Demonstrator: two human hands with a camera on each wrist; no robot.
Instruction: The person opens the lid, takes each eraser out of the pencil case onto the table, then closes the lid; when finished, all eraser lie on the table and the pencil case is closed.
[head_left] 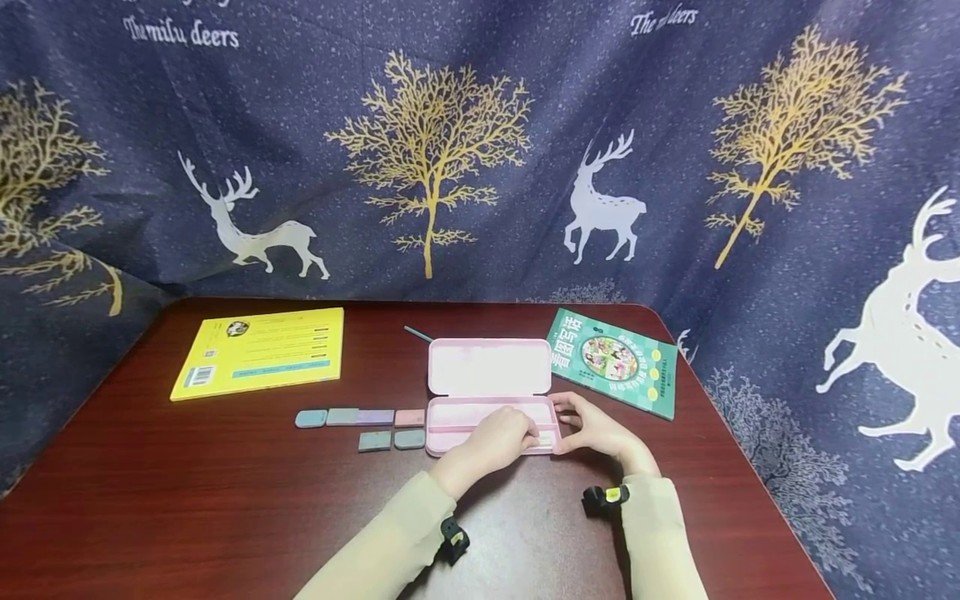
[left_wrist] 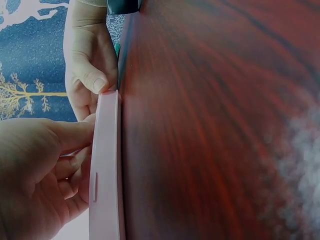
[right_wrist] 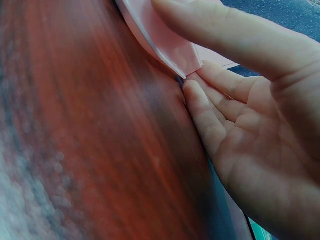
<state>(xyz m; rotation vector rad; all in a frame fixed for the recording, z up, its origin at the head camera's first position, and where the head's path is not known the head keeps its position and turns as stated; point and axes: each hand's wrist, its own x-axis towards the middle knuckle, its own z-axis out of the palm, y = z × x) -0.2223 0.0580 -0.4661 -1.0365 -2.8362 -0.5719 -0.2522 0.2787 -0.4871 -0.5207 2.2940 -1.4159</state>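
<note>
Dark-blue cloth printed with gold trees and white deer hangs behind a reddish wooden desk (head_left: 225, 500), and the work sits near the middle of its near half.

The left hand (head_left: 495, 442) reaches over the front wall of an open pink pencil case (head_left: 487, 367), its fingers (left_wrist: 70, 165) curled down into the tray. They seem to pinch a small pale piece there, but what it is I cannot tell. The right hand (head_left: 592, 427) steadies the tray's right end: its thumb (left_wrist: 95, 80) presses on the corner, and the other fingers (right_wrist: 205, 115) lie loosely against the side, more bracing than gripping.

To do this well, I would judge that the right hand should keep the case from sliding while the left works inside, and that the left should lower its fingertips flat into the tray rather than drag along the wall, since the light case could tip or skid.

Outward from the fingers, the lid lies flat behind the tray. A row of small erasers (head_left: 360, 417) lies just left of the case. A yellow book (head_left: 258, 350) sits toward the far left corner, a green book (head_left: 615, 360) toward the far right.
</note>
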